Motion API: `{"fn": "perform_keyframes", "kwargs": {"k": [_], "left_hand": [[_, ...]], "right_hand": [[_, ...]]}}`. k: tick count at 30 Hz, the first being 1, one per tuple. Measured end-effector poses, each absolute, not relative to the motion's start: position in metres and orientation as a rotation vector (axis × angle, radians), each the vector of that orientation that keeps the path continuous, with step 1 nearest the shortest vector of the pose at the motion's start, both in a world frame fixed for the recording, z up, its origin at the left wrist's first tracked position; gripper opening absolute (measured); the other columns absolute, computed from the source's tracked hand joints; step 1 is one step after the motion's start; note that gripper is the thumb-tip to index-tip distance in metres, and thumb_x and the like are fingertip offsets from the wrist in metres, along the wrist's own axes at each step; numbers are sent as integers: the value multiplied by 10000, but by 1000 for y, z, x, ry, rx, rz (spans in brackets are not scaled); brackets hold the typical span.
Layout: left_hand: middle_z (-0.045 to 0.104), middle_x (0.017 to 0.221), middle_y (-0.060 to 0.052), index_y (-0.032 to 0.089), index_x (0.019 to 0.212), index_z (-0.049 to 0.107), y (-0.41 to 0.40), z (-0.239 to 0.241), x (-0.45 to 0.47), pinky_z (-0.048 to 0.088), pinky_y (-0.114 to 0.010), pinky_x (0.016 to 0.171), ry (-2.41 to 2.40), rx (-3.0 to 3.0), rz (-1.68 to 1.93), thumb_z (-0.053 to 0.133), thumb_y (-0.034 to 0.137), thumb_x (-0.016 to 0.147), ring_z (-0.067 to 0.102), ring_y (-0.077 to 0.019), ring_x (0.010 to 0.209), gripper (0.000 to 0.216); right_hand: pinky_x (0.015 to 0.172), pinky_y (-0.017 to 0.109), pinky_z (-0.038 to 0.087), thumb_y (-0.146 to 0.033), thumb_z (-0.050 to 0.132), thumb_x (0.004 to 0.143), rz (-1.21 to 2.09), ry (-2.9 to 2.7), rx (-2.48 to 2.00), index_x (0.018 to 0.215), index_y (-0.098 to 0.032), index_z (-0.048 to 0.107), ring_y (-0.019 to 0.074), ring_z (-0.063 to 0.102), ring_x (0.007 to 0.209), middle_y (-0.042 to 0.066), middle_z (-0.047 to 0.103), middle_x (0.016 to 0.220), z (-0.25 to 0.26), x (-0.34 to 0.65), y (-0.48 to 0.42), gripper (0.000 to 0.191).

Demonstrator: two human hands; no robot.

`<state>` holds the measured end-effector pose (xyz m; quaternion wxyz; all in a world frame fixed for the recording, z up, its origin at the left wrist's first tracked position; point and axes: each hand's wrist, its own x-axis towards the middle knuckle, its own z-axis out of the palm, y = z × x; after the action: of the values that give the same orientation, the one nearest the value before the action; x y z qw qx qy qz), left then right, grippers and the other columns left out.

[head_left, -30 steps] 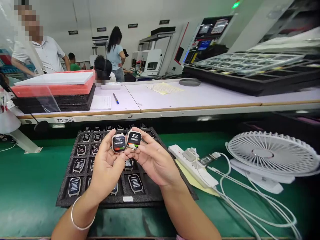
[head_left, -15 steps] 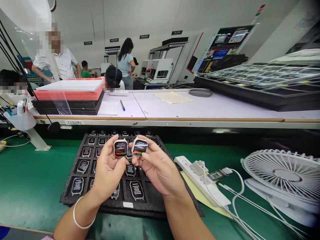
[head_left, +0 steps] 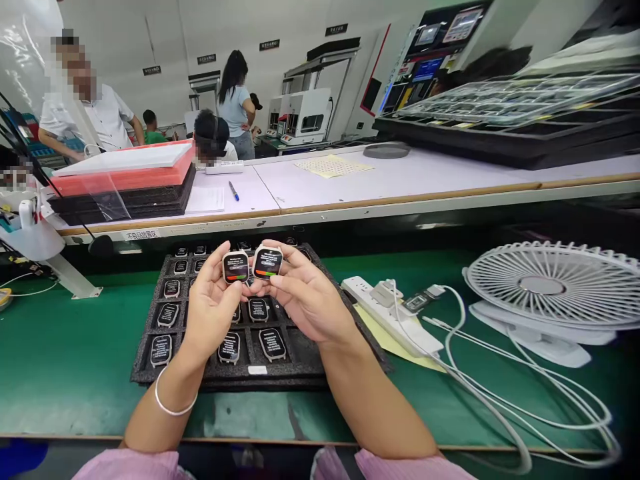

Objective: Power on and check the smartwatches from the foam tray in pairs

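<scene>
The left smartwatch (head_left: 236,267) and the right smartwatch (head_left: 267,263) were held side by side above the foam tray (head_left: 303,377), screens facing up toward the wearer, each showing a red-to-green bar beneath lines of text. The left hand (head_left: 213,313) was closed around the edges of the first, and the right hand (head_left: 310,300) gripped the second, its thumb at the lower edge; the hands were close together, though whether their fingertips touched could not be told. More smartwatches sat in the tray's compartments, also showing text. The tray lay on the green table (head_left: 75,373), with a white power strip (head_left: 356,288) just beside it and a white fan (head_left: 543,285) farther right. Behind, a raised shelf (head_left: 325,190) carried a pen (head_left: 233,191) and a yellowish sticker sheet (head_left: 333,166).
</scene>
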<state>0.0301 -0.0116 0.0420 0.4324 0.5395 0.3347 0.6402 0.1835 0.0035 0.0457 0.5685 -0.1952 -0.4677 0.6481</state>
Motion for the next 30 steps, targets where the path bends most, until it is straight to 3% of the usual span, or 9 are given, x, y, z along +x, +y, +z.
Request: {"fn": "perform_keyframes", "kwargs": {"k": [17, 24, 30], "left_hand": [[699, 1118, -72, 227, 1298, 558, -13, 39, 34, 586, -221, 767, 832, 1410, 1661, 678, 165, 854, 689, -155, 991, 464], [705, 1024, -50, 229, 1233, 583, -13, 39, 32, 577, -212, 651, 875, 1412, 1655, 721, 242, 845, 692, -137, 832, 412], [721, 1129, -100, 200, 1305, 548, -15, 42, 32, 618, -273, 683, 803, 1350, 1553, 661, 263, 882, 716, -132, 732, 443]], "right_hand": [[729, 323, 541, -189, 705, 801, 1542, -1122, -467, 1246, -251, 580, 148, 656, 744, 36, 672, 1071, 43, 187, 3, 467], [718, 330, 547, -252, 721, 837, 1495, -1169, -506, 1244, -245, 576, 147, 637, 709, 31, 665, 988, 45, 185, 2, 432], [690, 325, 528, -177, 718, 769, 1458, -1133, -518, 1192, -248, 599, 146, 604, 684, 4, 642, 912, 46, 187, 3, 445]]}}
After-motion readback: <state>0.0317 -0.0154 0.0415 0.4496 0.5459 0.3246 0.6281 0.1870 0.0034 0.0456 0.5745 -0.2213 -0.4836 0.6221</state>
